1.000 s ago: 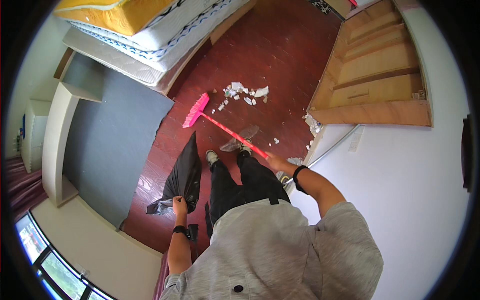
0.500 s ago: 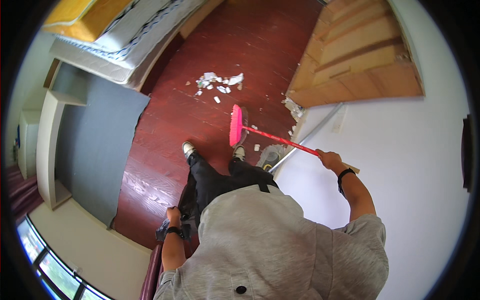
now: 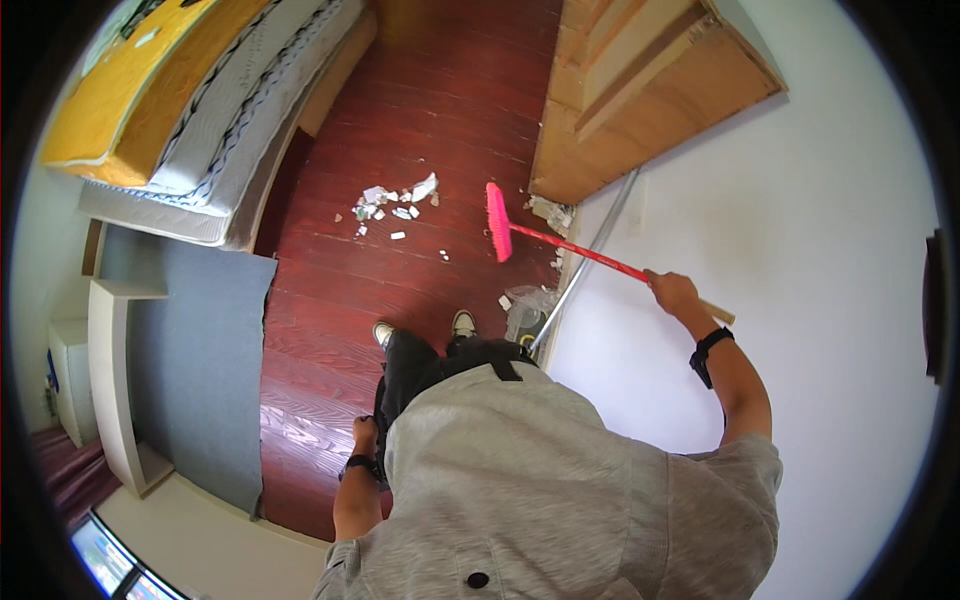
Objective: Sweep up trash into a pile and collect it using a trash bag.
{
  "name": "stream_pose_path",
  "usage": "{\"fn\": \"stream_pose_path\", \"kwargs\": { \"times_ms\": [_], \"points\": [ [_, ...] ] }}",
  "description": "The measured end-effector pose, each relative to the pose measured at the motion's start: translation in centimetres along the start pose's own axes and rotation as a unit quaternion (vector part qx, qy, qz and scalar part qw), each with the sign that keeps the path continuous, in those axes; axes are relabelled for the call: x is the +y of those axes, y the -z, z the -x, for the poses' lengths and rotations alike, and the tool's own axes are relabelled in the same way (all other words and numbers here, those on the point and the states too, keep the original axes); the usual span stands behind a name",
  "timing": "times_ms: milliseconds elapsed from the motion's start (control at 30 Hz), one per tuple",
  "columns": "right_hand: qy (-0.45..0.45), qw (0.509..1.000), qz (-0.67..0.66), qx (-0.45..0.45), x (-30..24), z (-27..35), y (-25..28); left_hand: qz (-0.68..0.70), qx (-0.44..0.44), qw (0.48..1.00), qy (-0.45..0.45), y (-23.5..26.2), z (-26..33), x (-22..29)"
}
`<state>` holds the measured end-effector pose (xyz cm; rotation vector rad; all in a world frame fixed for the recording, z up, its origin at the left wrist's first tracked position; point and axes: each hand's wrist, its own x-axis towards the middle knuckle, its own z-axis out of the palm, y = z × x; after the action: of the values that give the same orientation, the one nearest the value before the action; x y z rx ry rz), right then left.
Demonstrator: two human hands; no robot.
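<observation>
My right hand [image 3: 676, 292] is wrapped round the red handle of a broom [image 3: 600, 258], close to its pale top end. The bright pink broom head hangs over the red wooden floor, right of a scatter of white debris [image 3: 385, 203]. Low beside my left leg, my left hand [image 3: 365, 432] is closed. Dark material shows next to it, but what the fingers hold is hidden.
Stacked mattresses [image 3: 200, 150] stand at the far left, above a grey mat [image 3: 195, 370]. At the right, a wooden furniture piece [image 3: 650, 120] leans by the white wall. A metal pole [image 3: 590, 265], rubble [image 3: 552, 213] and a clear plastic bag [image 3: 528, 308] lie along its foot.
My view has shifted as I stepped forward. The broom head has swung away from my feet and up off toward the far side, still in my right hand. My left hand stays closed by my leg.
</observation>
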<state>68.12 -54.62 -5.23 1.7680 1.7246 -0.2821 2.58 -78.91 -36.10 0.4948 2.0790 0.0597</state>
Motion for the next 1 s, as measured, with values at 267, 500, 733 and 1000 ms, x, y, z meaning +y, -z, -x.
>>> {"fn": "stream_pose_path", "kwargs": {
  "times_ms": [267, 500, 733, 1000],
  "points": [
    [0.175, 0.876, -0.450, 0.008, -21.0, -13.7, -2.5, 0.018, 0.022, 1.000, -0.006, 0.8, -1.5, -3.7],
    [0.150, 0.948, -0.261, -0.100, -43.9, -21.5, 6.2, 0.171, 0.062, 0.983, 0.013, 4.4, -3.1, -7.4],
    [0.203, 0.966, -0.146, -0.066, -40.8, -26.8, 3.0, 0.152, 0.088, 0.984, -0.042, 9.3, -4.0, -3.5],
    [0.135, 0.959, -0.231, -0.094, -16.4, -18.3, -5.2, 0.034, 0.010, 0.996, -0.087, 9.1, -10.6, 3.5]
  ]
}}
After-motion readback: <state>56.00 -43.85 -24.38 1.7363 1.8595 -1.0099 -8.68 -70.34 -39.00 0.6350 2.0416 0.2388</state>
